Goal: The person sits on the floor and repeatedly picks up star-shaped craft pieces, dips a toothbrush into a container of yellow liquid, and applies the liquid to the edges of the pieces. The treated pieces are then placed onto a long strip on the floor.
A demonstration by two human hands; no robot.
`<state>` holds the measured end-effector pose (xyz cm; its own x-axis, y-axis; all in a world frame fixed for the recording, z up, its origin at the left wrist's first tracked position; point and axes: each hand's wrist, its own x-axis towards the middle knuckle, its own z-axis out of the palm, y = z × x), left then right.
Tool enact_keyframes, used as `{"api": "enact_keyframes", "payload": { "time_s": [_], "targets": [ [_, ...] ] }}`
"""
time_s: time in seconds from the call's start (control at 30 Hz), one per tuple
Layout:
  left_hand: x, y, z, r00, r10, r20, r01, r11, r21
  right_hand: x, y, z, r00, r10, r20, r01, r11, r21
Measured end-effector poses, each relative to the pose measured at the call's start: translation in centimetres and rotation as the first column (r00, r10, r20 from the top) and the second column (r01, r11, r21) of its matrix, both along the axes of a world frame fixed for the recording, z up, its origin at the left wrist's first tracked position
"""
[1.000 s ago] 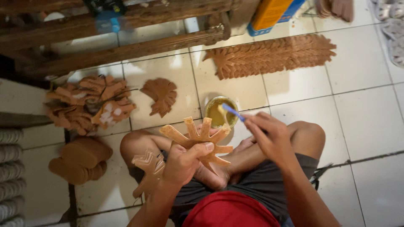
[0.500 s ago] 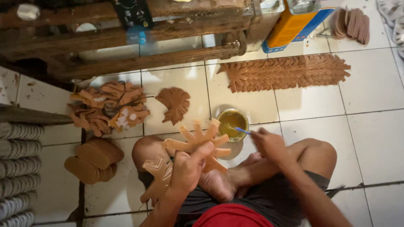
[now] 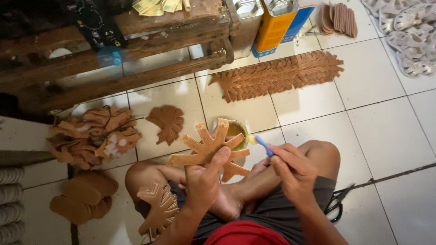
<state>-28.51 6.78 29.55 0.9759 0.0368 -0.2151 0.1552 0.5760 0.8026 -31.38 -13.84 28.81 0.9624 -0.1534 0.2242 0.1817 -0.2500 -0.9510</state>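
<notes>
My left hand [image 3: 202, 174] clamps the pronged leather cutout [image 3: 210, 147], prongs fanning upward; my right hand [image 3: 293, 169] pinches a blue brush [image 3: 262, 144], tip toward it.

The branched leather cutout [image 3: 209, 147] was held up in the left hand [image 3: 202, 179], just before the glue tin [image 3: 236, 129] on the floor [image 3: 390, 131]. The brush [image 3: 261, 144] sat in the right hand [image 3: 295, 170], right of the cutout. A long row of cutouts [image 3: 277, 75] lay behind the tin. A heap of pieces [image 3: 93, 134] lay far left. Scissors [image 3: 338, 204] lay beside the right thigh.
</notes>
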Motion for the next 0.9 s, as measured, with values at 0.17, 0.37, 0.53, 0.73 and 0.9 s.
{"api": "enact_keyframes", "payload": {
  "time_s": [0.17,0.37,0.53,0.73,0.9],
  "targets": [
    [-0.2,0.9,0.4,0.993,0.032,0.116,-0.028,0.999,-0.034,1.3,1.7,1.7,0.997,0.048,0.064,-0.04,0.993,-0.109],
    [-0.3,0.6,0.0,0.998,-0.007,0.069,0.007,1.0,-0.003,1.4,0.4,0.5,0.995,0.073,0.071,-0.054,0.969,-0.243],
    [-0.1,1.5,0.3,0.995,0.094,0.043,-0.087,0.988,-0.128,2.1,-1.6,0.0,0.957,-0.288,-0.039,0.285,0.957,-0.059],
    [0.2,1.6,0.9,0.992,0.121,0.047,-0.119,0.992,-0.046,0.3,-1.9,1.2,0.957,-0.27,0.102,0.28,0.955,-0.096],
    [-0.4,0.5,1.0,0.989,0.122,0.086,-0.135,0.977,0.163,-0.6,0.9,1.0,0.998,0.065,-0.023,-0.065,0.998,0.013]
  ]
}}
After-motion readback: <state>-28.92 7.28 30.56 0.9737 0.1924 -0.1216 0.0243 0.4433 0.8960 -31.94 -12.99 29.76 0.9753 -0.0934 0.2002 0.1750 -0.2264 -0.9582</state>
